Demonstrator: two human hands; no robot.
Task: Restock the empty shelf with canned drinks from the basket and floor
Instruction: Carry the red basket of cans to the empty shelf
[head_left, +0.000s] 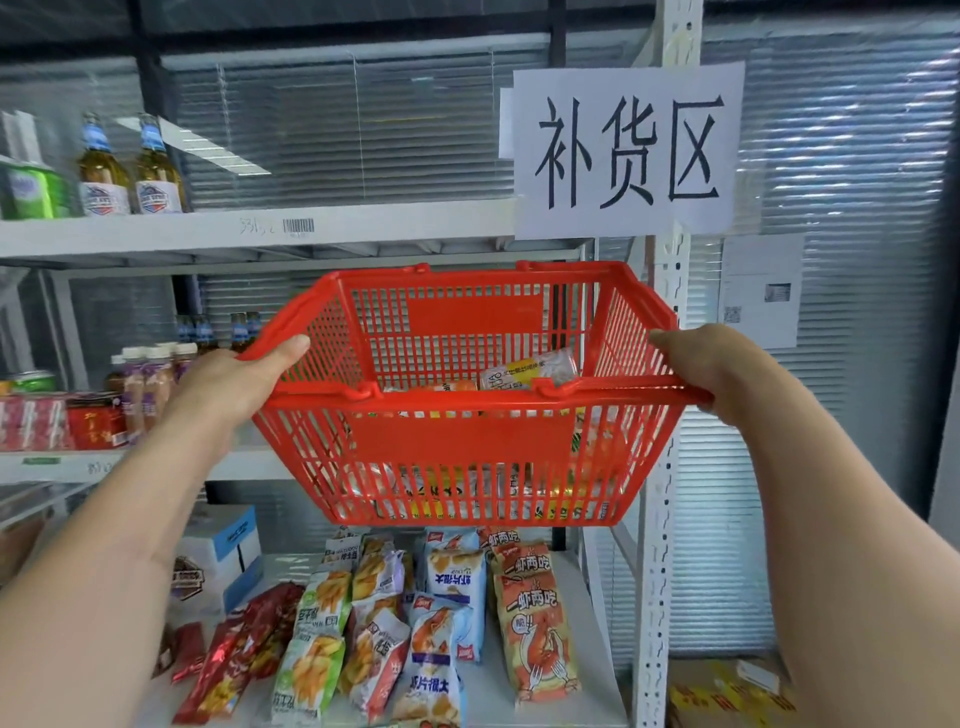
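**Red basket held up in front of the shelves**

The left hand is gripping the left rim of the red basket, thumb lying along the top edge and the other fingers curled under the rim out of sight. The right hand is clutching the right rim in the same way, fingers wrapped round the edge, at the middle right of the frame. Between them the basket is hanging in the air at the centre of the frame, tilted slightly toward the viewer, its two handles folded down on the rim.

Inside the basket, canned drinks are lying on their sides at the bottom, one pale can showing over the near rim and more showing blurred through the slats.

Behind the basket, a white shelf unit is standing. In the upper left of the frame, the top shelf is carrying two glass bottles and a green pack, with the rest of its length bare. At the middle left, small bottles and red boxes are sitting on the middle shelf. In the lower centre, snack bags are lying across the bottom shelf. A paper sign with large black characters is hanging on the upright in the upper right.
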